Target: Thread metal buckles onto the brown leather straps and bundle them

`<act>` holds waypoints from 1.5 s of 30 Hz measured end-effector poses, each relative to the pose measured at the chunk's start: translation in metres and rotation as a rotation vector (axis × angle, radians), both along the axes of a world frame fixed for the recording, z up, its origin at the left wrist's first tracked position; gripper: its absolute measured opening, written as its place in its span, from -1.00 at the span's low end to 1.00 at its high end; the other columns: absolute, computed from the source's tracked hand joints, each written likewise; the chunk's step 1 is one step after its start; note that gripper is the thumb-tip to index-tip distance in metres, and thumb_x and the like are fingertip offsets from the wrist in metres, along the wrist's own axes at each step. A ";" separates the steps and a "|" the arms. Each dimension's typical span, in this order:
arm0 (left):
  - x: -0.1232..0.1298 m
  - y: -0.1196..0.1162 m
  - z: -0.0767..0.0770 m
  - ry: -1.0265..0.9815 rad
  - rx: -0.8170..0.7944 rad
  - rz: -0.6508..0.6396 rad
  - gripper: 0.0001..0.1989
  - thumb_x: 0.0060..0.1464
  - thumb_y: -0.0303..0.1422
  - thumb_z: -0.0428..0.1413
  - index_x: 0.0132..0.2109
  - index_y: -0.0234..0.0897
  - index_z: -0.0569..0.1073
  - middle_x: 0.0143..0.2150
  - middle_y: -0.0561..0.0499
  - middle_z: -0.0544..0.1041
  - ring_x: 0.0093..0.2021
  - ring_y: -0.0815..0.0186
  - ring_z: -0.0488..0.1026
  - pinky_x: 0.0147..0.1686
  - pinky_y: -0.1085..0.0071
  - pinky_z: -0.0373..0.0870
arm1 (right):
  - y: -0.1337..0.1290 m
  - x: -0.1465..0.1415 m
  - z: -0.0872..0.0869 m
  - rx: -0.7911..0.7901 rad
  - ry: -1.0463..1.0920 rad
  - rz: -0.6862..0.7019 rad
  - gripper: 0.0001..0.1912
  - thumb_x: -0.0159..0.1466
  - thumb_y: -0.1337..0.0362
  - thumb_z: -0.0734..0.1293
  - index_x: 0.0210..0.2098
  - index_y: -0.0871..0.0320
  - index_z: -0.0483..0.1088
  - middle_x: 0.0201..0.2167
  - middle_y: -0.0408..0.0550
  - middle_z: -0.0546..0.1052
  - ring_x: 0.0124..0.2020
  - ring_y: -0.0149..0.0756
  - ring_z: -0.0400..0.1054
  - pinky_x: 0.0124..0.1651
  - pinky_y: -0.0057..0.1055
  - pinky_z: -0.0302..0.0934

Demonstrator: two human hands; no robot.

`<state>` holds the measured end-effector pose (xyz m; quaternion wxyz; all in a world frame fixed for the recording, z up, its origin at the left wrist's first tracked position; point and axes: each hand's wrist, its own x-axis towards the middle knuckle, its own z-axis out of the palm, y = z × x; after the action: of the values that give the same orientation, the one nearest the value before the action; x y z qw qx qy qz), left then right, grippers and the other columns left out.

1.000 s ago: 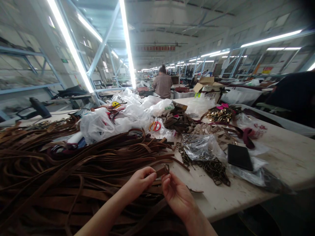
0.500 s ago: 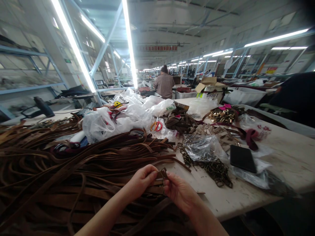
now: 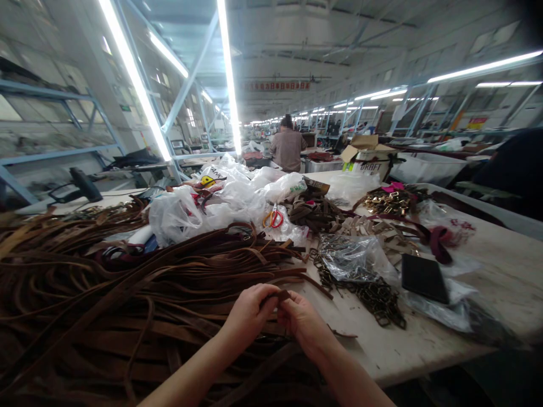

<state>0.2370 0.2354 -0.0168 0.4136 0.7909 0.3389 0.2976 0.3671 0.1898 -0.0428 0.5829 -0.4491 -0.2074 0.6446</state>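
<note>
Here my left hand (image 3: pixel 251 312) and right hand (image 3: pixel 304 321) both pinch 1 brown strap end (image 3: pixel 284 295) over the strap pile (image 3: pixel 178 294), where a steady, close grip should keep it from twisting.

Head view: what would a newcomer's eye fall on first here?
The mass of brown straps filling the left foreground stands out most. Just beyond it, red-and-orange-handled scissors show against whitish plastic bags near the centre. At front centre, the left hand and right hand meet on a brown strip.
</note>
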 end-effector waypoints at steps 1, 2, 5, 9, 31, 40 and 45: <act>-0.001 0.001 0.001 0.000 0.052 0.025 -0.83 0.07 -0.31 -0.02 -0.27 -0.23 0.44 -0.27 -0.02 0.40 -0.22 0.29 0.32 -0.17 0.41 0.23 | 0.003 0.000 -0.001 -0.004 -0.033 -0.024 -0.68 -0.11 0.15 0.45 -0.50 0.22 0.33 -0.68 -0.27 0.32 -0.63 -0.55 0.15 -0.53 -0.56 0.07; -0.001 0.002 0.002 -0.015 0.084 0.042 -0.83 0.07 -0.31 -0.02 -0.31 -0.25 0.44 -0.26 -0.03 0.39 -0.22 0.30 0.32 -0.17 0.42 0.24 | 0.006 0.001 -0.002 -0.008 -0.058 -0.043 -0.68 -0.11 0.15 0.45 -0.51 0.22 0.32 -0.69 -0.28 0.31 -0.63 -0.54 0.14 -0.52 -0.56 0.07; -0.004 0.005 0.001 -0.107 0.036 0.030 -0.82 0.08 -0.30 -0.03 -0.34 -0.27 0.41 -0.26 -0.02 0.37 -0.23 0.32 0.31 -0.18 0.44 0.24 | 0.013 0.000 -0.005 -0.012 -0.117 -0.062 -0.67 -0.12 0.12 0.44 -0.50 0.21 0.31 -0.69 -0.27 0.32 -0.63 -0.52 0.17 -0.50 -0.53 0.09; -0.010 0.011 -0.005 -0.113 -0.210 0.090 -0.75 0.10 -0.22 -0.08 -0.34 -0.31 0.34 -0.50 0.11 0.30 -0.47 0.41 0.24 -0.43 0.50 0.23 | 0.018 -0.006 -0.008 -0.011 -0.173 -0.063 -0.68 -0.11 0.12 0.42 -0.51 0.20 0.30 -0.67 -0.27 0.33 -0.61 -0.50 0.19 -0.46 -0.50 0.11; -0.012 0.015 -0.005 -0.100 -0.182 0.087 -0.77 0.07 -0.24 -0.06 -0.38 -0.31 0.35 -0.48 0.09 0.33 -0.44 0.40 0.27 -0.41 0.50 0.23 | 0.014 -0.011 -0.010 -0.037 -0.072 -0.056 -0.67 -0.14 0.11 0.45 -0.52 0.19 0.31 -0.61 -0.24 0.35 -0.53 -0.47 0.24 -0.39 -0.48 0.18; -0.007 0.023 -0.014 0.051 -0.033 0.289 -0.81 0.06 -0.28 -0.08 -0.34 -0.28 0.35 -0.47 0.10 0.38 -0.44 0.38 0.32 -0.40 0.47 0.27 | 0.017 -0.019 -0.019 -0.032 -0.087 -0.048 -0.69 -0.11 0.12 0.42 -0.50 0.19 0.30 -0.62 -0.25 0.35 -0.53 -0.47 0.24 -0.38 -0.48 0.18; -0.008 0.020 -0.009 0.184 0.114 0.213 -0.75 0.07 -0.39 -0.09 -0.20 -0.24 0.45 -0.23 -0.02 0.48 -0.18 0.30 0.39 -0.14 0.43 0.27 | 0.016 -0.022 -0.016 -0.041 -0.091 -0.052 -0.69 -0.09 0.12 0.40 -0.48 0.19 0.30 -0.59 -0.24 0.36 -0.52 -0.46 0.24 -0.37 -0.47 0.17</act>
<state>0.2291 0.2553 -0.0255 0.3014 0.7964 0.4401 0.2849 0.3455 0.2059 -0.0587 0.5802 -0.4950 -0.2086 0.6122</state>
